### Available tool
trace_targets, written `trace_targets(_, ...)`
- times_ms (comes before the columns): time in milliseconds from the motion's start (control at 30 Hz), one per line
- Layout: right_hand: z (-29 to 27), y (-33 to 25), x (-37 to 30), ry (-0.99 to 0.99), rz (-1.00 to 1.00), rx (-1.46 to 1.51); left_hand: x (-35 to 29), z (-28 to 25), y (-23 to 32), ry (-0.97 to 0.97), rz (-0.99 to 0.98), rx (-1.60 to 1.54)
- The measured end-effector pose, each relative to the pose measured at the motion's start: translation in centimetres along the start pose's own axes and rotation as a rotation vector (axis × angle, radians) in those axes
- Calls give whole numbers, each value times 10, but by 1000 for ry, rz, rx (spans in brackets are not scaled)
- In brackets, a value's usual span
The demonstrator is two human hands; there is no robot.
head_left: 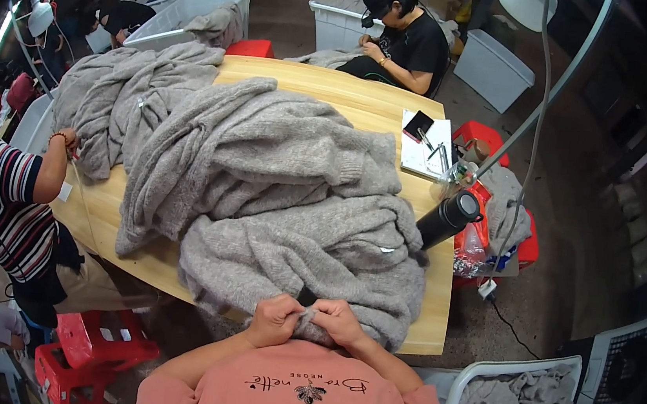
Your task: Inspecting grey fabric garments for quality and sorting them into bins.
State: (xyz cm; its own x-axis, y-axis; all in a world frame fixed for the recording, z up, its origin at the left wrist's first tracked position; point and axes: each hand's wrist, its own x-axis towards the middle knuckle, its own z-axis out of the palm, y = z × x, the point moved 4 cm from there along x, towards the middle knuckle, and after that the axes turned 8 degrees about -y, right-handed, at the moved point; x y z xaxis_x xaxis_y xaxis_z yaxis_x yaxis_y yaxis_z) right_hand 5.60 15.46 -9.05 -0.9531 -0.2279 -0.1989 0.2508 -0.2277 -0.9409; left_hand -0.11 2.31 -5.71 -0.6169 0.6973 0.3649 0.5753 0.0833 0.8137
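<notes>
A grey knitted sweater (311,240) lies bunched at the near edge of the wooden table, close to my body. My left hand (276,319) is closed on a fold of it, thumb and fingers pinched together. Right beside it, my right hand (337,322) pinches the same knit, so a short piece of fabric stretches between the two. A small dark patch shows just beyond my fingertips; I cannot make out what it is. More grey knitwear (267,141) is heaped directly behind this sweater, with a small white tag visible on the nearer one.
The wooden table (432,308) carries a black thermos (448,219) and a white box (429,154) with a phone and pens. A lamp pole (556,92) rises at right. Co-workers sit across and stand at left. A white bin (462,382) of knitwear and red stools (100,340) stand nearby.
</notes>
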Motion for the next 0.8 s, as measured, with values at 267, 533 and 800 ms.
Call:
trace_targets(267,19,-33,8,355,-492,-987,2,-5,15,13,186,272)
trace_targets(533,-16,-69,-9,686,-618,-791,16,-26,-3,152,-61,282)
trace_targets(800,-22,-58,6,346,-401,-1269,22,-28,-23,46,-494,-504)
